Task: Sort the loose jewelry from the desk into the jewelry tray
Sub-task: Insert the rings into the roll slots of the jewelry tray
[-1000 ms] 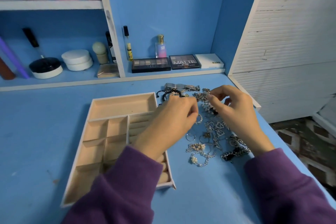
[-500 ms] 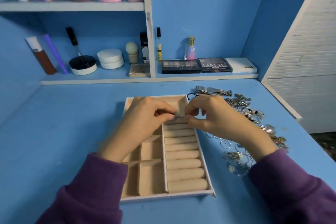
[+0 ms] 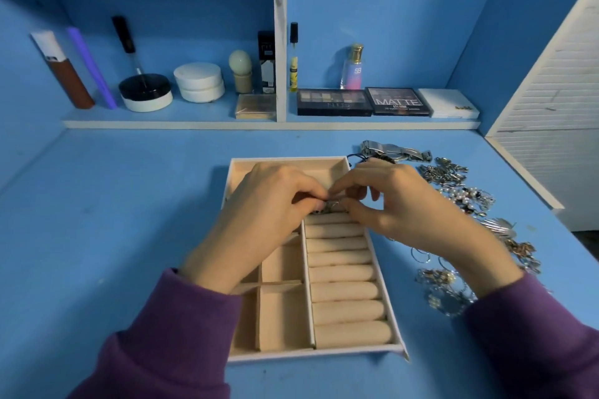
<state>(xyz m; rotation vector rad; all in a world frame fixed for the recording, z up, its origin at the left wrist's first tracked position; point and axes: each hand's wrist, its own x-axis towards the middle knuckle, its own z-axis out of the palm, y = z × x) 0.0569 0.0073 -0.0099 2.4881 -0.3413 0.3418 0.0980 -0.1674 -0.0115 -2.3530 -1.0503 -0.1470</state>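
A beige jewelry tray (image 3: 351, 349) lies on the blue desk, with open compartments on its left and a column of padded ring rolls (image 3: 343, 275) on its right. Over the top end of that column, my left hand (image 3: 259, 223) and my right hand (image 3: 402, 204) both pinch one small silver piece of jewelry (image 3: 330, 206) between their fingertips. It sits right at the topmost roll; my fingers hide most of it. A pile of loose jewelry (image 3: 460, 201) stretches along the desk to the right of the tray.
A silver watch (image 3: 392, 150) lies at the far end of the pile. The back ledge holds eyeshadow palettes (image 3: 334, 102), a perfume bottle (image 3: 352, 70), a white jar (image 3: 199, 82) and tubes. A white louvred panel (image 3: 557, 113) bounds the desk on the right.
Both hands came from the jewelry pile to the tray with a small silver piece. Since half a second ago they stay at the top ring roll, fingertips closer together.
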